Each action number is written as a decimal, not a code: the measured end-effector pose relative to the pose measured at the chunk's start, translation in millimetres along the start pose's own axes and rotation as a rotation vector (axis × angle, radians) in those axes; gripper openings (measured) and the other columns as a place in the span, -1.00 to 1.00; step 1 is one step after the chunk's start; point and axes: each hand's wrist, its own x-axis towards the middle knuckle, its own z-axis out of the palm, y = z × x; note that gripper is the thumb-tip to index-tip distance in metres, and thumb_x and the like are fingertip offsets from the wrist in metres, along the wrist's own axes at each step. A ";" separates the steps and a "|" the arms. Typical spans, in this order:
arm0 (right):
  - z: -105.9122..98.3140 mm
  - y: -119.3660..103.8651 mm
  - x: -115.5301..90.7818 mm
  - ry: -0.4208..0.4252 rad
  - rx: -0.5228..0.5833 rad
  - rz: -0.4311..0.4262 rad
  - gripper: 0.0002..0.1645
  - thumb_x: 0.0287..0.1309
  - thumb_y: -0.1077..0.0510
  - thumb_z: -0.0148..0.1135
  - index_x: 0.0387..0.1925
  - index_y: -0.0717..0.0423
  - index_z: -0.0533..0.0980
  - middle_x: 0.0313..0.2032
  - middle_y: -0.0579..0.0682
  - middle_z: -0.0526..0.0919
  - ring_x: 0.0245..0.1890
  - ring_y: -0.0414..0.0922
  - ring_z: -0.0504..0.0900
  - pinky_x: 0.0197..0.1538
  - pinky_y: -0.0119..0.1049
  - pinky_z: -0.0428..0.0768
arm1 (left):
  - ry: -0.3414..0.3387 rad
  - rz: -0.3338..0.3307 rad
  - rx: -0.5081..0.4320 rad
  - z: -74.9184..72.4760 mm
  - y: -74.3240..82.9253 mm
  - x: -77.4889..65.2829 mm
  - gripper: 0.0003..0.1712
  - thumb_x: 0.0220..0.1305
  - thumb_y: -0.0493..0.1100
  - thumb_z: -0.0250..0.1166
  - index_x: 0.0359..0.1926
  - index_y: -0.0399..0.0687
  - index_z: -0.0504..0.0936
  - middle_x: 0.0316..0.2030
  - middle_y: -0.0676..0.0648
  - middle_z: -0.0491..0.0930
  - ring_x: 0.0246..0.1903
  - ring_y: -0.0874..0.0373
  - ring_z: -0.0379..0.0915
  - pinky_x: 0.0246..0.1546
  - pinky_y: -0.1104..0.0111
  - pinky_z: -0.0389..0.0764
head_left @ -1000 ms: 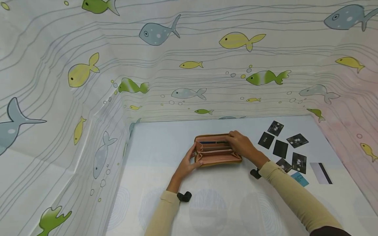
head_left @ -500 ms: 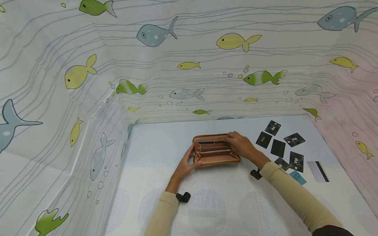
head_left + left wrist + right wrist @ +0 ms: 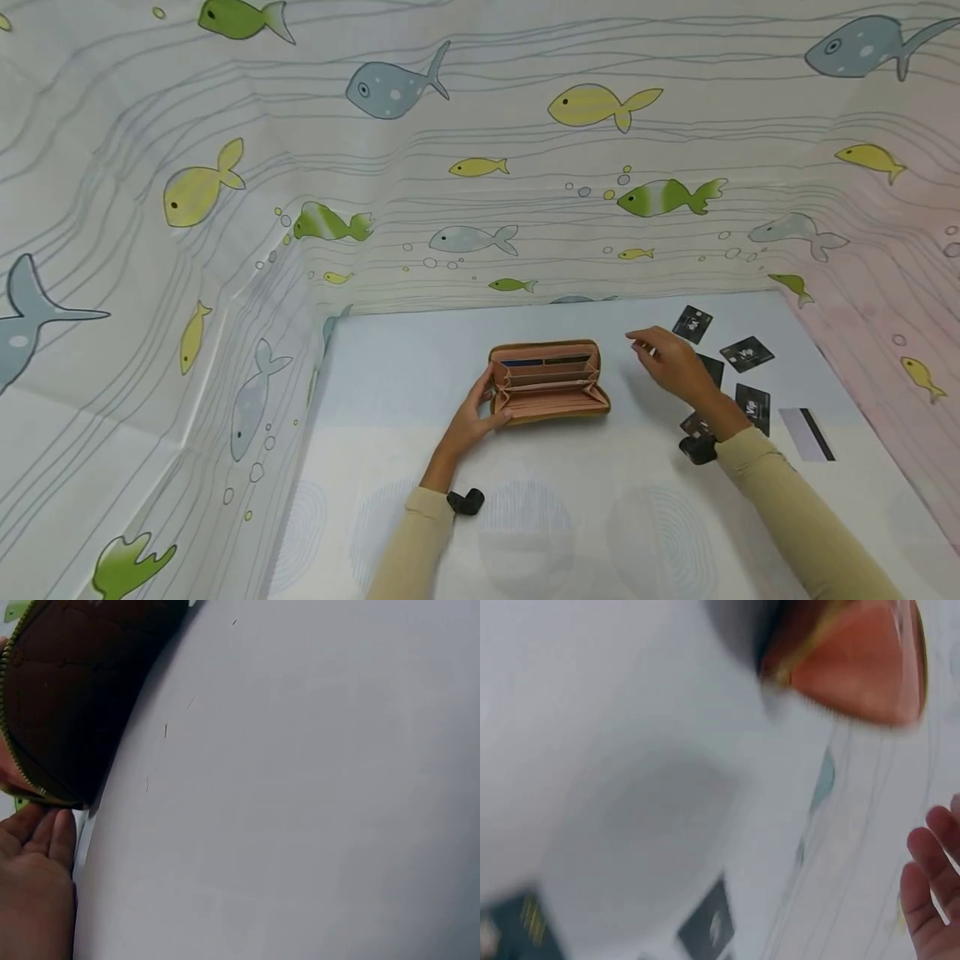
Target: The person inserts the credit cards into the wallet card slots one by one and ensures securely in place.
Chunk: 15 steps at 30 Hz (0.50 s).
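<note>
A zip-around wallet (image 3: 551, 402) with a pink-tan lining stands spread wide, its slots facing the head camera. Two dark card edges (image 3: 521, 363) show in its upper slots. My left hand (image 3: 471, 421) holds the wallet's left end, thumb on the lower front edge, fingers behind the left side. The wallet's brown quilted outside (image 3: 67, 697) and brass zip fill the corner of the left wrist view. To the right, my right hand (image 3: 672, 367) is in the air with nothing in it, fingers loosely bent, between the wallet and the cards.
Several black cards lie on the right of the white table (image 3: 420, 358), among them a "Vip" card (image 3: 747, 354). A pale card with a black stripe (image 3: 806, 434) lies at the far right. Fish-printed sheeting (image 3: 480, 200) rises behind and beside the table.
My right hand has left the wallet's upper right edge and moved right, over the black cards, hiding some of them and a blue card. The left hand keeps its hold.
</note>
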 end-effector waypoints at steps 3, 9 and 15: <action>-19.3 17.4 -12.6 -0.038 -0.018 0.097 -0.69 0.28 0.34 0.27 0.05 0.25 0.60 -0.26 0.10 0.68 -0.35 -0.08 0.61 -0.40 -0.30 0.58 | 0.002 0.004 -0.002 0.0 0.4 -0.4 0.05 0.31 -0.27 0.29 0.60 -0.18 -0.19 0.52 -0.32 0.05 0.51 -0.22 -0.01 0.45 -0.17 0.14; -45.1 40.5 -39.9 -0.115 -0.040 0.237 -0.64 0.23 0.32 0.32 0.06 0.31 0.55 -0.20 0.21 0.65 -0.21 0.08 0.61 -0.25 -0.08 0.61 | 0.004 0.011 -0.006 -0.9 0.2 0.4 0.05 0.30 -0.28 0.29 0.60 -0.18 -0.19 0.53 -0.31 0.04 0.51 -0.22 -0.01 0.45 -0.17 0.15; -57.5 52.2 -64.0 -0.297 -0.009 0.308 -0.57 0.16 0.31 0.37 0.06 0.37 0.52 -0.13 0.27 0.61 -0.11 0.16 0.58 -0.07 0.13 0.60 | -0.004 0.000 -0.021 0.2 1.4 0.0 0.05 0.31 -0.29 0.29 0.60 -0.17 -0.20 0.54 -0.30 0.01 0.52 -0.20 -0.03 0.46 -0.16 0.13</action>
